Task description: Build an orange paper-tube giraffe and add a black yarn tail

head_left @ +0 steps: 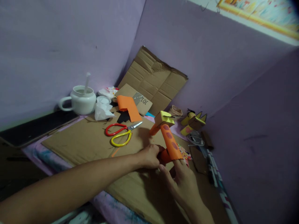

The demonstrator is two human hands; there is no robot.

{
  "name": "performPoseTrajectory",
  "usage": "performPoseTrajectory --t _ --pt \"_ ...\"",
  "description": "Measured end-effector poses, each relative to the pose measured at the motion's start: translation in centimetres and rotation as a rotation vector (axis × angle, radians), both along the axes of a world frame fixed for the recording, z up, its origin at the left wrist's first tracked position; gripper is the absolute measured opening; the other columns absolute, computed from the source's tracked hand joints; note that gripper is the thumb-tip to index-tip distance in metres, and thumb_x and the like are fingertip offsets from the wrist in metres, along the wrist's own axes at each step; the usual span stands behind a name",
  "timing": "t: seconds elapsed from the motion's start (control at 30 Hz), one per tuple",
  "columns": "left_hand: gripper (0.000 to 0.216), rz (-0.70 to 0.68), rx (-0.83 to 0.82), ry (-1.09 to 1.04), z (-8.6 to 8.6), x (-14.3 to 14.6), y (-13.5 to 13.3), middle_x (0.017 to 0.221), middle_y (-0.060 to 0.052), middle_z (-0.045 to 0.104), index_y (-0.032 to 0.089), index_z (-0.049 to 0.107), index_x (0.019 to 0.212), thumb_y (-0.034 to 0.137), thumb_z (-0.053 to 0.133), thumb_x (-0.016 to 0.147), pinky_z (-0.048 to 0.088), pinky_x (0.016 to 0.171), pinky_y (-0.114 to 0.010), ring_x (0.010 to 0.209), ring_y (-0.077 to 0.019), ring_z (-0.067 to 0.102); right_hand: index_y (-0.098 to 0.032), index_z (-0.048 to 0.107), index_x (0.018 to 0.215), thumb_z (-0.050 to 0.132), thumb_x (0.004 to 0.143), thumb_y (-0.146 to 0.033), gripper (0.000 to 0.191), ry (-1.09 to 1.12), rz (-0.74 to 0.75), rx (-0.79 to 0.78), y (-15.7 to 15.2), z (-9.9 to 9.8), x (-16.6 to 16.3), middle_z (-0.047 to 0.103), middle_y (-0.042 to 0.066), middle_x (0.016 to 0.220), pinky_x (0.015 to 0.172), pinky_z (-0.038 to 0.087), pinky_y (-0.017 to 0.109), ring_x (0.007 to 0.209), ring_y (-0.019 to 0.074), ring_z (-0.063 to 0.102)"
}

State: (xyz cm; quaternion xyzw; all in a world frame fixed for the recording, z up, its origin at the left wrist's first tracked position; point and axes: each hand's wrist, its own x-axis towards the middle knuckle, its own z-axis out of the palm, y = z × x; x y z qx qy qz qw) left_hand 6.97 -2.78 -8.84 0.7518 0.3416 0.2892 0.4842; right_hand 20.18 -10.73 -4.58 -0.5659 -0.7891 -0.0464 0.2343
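Note:
An orange paper figure [171,141] made of rolled tubes stands tilted before me. Dull pink spots run along its long tube, and a small brown and yellow box piece tops it. My left hand [150,156] is closed about the low orange part, its fingertips partly hidden. At the lower end of the spotted tube, my right hand [184,180] holds the edge with its fingers; whether they reach inside I cannot tell. Scissors [121,135] with one red and one yellow handle lie left of the figure, blades slightly apart.
A cardboard sheet [77,140] covers the table. Orange paper [130,107], a white mug [83,101] with a stick in it and crumpled white paper [102,110] are at the back left. Folded cardboard [161,79] leans on the wall; a yellow paper figure [192,123] stands right.

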Motion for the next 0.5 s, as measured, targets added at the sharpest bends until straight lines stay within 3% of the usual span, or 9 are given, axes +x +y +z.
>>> performPoseTrajectory --t 0.5 --pt "0.023 -0.033 -0.016 -0.026 0.62 -0.36 0.02 0.069 0.002 0.057 0.014 0.059 0.078 0.011 0.058 0.056 0.036 0.055 -0.022 0.064 -0.0122 0.050 -0.014 0.057 0.087 0.037 0.087 -0.050 0.042 -0.067 0.007 -0.002 0.00 0.33 0.08 0.059 0.005 0.065 0.039 0.033 0.025 0.037 0.0131 0.051"
